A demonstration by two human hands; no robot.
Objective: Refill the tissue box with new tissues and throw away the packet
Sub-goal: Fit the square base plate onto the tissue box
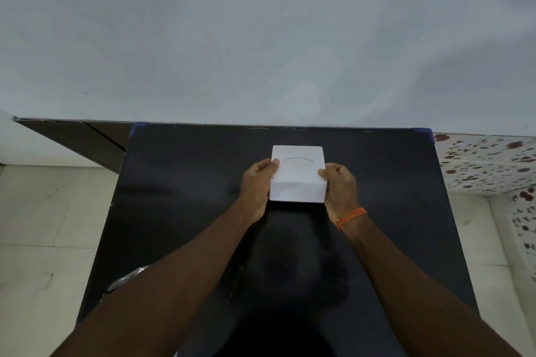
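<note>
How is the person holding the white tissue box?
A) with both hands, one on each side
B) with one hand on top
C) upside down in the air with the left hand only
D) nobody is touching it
A: the left hand grips the left side of the white tissue box and the right hand grips its right side, with the oval opening facing up over the black table.

Single head-worn wide view, facing forward and down, close over black table [179, 182]
</note>
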